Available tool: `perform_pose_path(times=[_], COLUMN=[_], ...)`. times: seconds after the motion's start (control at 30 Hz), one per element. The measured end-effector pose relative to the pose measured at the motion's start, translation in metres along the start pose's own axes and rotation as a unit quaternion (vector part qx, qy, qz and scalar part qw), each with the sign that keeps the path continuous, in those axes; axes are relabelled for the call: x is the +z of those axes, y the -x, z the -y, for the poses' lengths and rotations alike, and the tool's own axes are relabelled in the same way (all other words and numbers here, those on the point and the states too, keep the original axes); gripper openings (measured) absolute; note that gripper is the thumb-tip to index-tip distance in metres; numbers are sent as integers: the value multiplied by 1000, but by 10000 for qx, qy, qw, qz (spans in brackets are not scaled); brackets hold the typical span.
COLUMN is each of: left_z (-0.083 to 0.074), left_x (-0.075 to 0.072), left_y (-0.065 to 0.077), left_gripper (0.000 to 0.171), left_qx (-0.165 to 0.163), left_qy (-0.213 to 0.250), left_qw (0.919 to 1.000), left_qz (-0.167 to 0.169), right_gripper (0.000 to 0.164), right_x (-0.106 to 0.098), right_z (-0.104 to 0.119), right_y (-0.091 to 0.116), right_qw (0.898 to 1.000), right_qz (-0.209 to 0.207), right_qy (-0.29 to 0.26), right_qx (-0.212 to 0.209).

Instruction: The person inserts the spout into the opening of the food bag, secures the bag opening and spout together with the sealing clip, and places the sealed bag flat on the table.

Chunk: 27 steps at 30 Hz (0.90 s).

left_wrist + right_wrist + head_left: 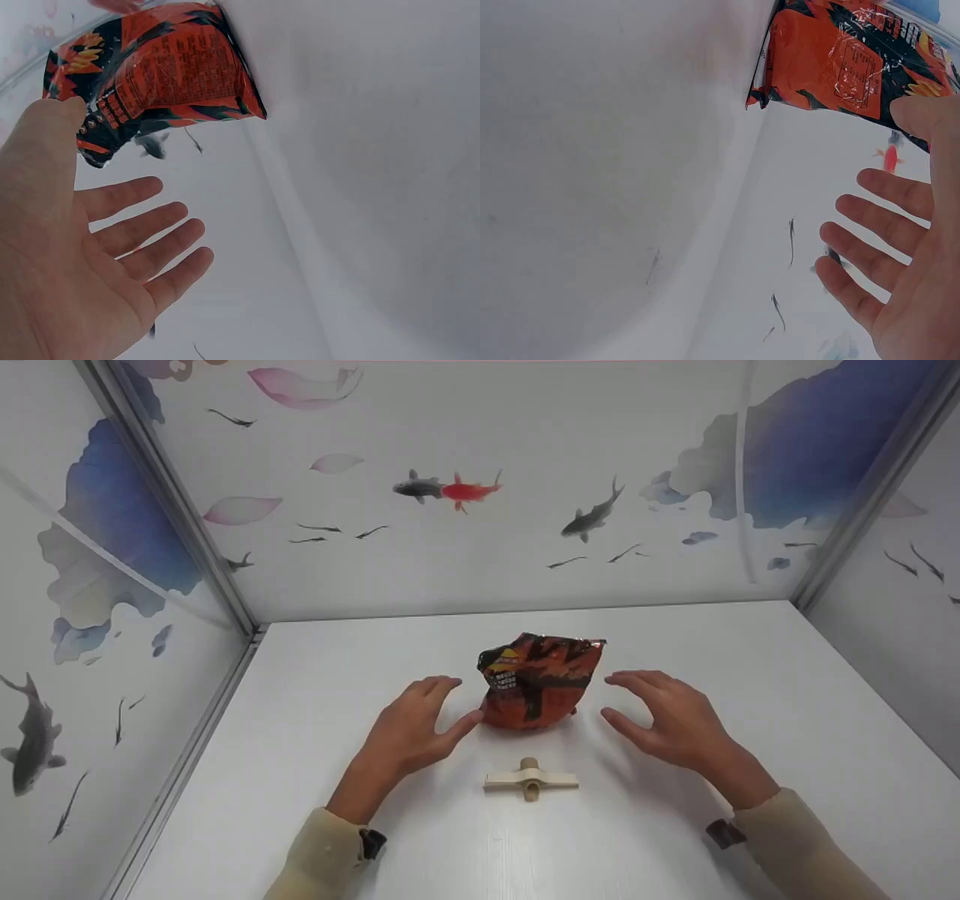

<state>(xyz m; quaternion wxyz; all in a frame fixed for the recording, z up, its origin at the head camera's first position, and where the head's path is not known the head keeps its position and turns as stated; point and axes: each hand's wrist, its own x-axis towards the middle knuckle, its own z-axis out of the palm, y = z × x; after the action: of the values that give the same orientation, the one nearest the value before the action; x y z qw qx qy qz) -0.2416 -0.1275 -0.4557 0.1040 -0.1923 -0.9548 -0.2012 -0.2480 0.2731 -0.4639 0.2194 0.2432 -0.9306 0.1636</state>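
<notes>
A glossy red-orange and black packet point(536, 682), crumpled along its top edge, stands on the white table between both hands. My left hand point(416, 727) is on its left side, fingers spread and thumb tip right at the packet's lower edge. Across from it, my right hand point(671, 724) has its fingers extended, with a gap between it and the packet in the head view. Both palms face inward and hold nothing. Nearer to me lies a cream-coloured bar point(555, 780) with a short round tube through its middle. Printed text covers the packet's side point(184, 71) in the left wrist view.
The white tabletop point(300, 780) meets a back wall point(450, 570) printed with fish and petals. Similar printed panels point(75, 660) rise at left and right, joined by grey metal corner posts point(187, 510).
</notes>
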Motion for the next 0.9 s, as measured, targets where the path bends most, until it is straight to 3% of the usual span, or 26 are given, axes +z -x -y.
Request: perform_pose_path(times=[0.5, 0.73, 0.9], left_z=[-19, -23, -24], left_x=[-2, 0, 2], left_y=[11, 15, 14], left_gripper=[71, 58, 60], left_qx=[279, 577, 618], left_qy=[195, 494, 503], left_qw=[9991, 9965, 9956], left_qz=[241, 356, 502], right_gripper=[36, 30, 29], right_x=[1, 3, 5], right_z=[16, 23, 26], right_y=[11, 14, 17], right_qw=[9999, 9995, 9992], right_qz=[17, 53, 116], right_qy=[40, 2, -26], right_qx=[-163, -304, -382])
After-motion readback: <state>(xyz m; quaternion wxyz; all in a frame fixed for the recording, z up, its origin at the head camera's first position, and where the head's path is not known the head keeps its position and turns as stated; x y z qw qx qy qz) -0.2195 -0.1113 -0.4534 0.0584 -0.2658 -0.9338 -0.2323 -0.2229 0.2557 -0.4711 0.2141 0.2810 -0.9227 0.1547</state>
